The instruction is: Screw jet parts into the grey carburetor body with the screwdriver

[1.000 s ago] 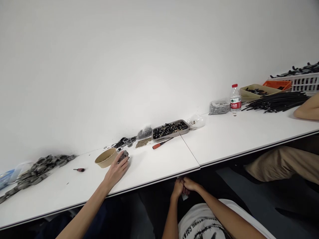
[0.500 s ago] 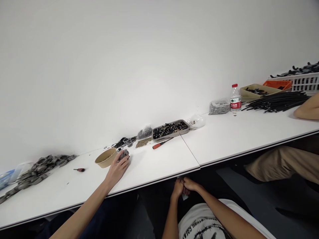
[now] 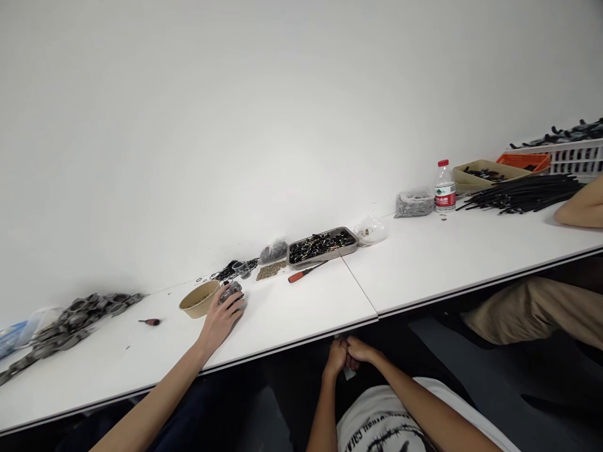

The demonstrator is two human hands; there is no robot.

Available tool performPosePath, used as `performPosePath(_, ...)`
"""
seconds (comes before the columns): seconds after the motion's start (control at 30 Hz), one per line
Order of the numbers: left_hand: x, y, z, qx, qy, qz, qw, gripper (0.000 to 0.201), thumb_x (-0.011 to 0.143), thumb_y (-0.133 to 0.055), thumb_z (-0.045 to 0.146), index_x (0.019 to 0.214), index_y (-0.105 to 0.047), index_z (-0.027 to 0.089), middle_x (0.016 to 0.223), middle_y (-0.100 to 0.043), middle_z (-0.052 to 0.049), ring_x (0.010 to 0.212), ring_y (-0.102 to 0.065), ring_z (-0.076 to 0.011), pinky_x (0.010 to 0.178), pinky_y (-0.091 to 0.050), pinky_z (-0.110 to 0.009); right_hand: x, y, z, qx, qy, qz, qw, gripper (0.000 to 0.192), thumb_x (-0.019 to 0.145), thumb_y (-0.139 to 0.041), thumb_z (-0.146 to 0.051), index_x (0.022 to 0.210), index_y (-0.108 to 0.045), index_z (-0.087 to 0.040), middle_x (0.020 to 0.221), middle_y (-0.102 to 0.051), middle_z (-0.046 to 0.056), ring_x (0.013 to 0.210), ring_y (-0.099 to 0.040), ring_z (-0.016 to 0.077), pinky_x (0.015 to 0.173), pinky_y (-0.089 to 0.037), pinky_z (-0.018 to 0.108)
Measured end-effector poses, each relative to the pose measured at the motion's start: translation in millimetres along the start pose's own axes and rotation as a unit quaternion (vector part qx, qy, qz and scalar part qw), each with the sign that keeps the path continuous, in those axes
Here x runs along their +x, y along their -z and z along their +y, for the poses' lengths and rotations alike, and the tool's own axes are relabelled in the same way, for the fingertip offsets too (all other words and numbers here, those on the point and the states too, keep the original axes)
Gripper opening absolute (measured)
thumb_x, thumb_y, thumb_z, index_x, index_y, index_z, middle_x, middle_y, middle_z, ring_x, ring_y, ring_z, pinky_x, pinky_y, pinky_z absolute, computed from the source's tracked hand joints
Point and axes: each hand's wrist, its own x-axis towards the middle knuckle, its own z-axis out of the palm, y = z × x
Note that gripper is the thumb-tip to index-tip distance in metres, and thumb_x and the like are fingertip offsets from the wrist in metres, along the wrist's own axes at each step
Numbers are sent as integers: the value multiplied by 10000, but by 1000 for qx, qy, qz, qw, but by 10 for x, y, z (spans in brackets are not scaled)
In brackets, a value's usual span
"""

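Note:
Below the table's front edge, my left hand [image 3: 336, 356] and my right hand [image 3: 358, 349] rest together in my lap. Both are closed, with the fingers pressed against each other. A small pale piece [image 3: 349, 373] shows just under them; I cannot tell whether it is held. What lies inside the fingers is hidden. Nearest on the white table [image 3: 301, 314] is a red-handled screwdriver [image 3: 298, 276], its shaft leaning toward a metal tray [image 3: 315, 260] full of small black and brass-coloured parts.
At left, a co-worker's hand [image 3: 222, 321] holds a grey part [image 3: 232, 292] beside a tan bowl [image 3: 200, 300]. Grey rings [image 3: 78, 320] lie piled farther left, near another screwdriver [image 3: 151, 322]. To the right are a bottle [image 3: 445, 191], black tubes [image 3: 522, 193] and another person's arm [image 3: 581, 206].
The co-worker's fingers and the grey part have shifted slightly, the part now a little higher and farther left. My two hands have stayed still in my lap.

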Motion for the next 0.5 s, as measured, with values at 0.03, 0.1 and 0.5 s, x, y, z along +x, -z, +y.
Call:
performPosePath(0.03, 2, 16, -12, 1, -5, 9, 1000, 678, 821, -683, 163, 1424, -421, 328, 1309, -610, -102, 1116, -633, -254, 907, -568, -423, 12, -1, 11, 0, 1, 0, 1000, 373, 873, -367, -58, 542, -520, -137, 549, -580, 65, 490, -565, 144, 568, -498, 255)
performPosePath(0.1, 3, 44, -35, 10, -13, 22, 1000, 696, 810, -681, 132, 1418, -420, 347, 1313, -609, -86, 1133, -623, -246, 924, -561, -429, 33, -4, 35, 0, 4, 0, 1000, 374, 871, -363, -57, 546, -527, -138, 534, -573, 62, 488, -566, 142, 535, -479, 232)
performPosePath(0.5, 7, 75, -52, 52, 7, -32, 998, 746, 824, -713, 231, 1460, -345, 357, 1241, -646, -95, 1068, -667, -242, 965, -548, -449, 111, -12, 108, 7, 14, -1, 1000, 341, 855, -387, -77, 545, -509, -148, 524, -569, 59, 458, -550, 142, 502, -455, 228)
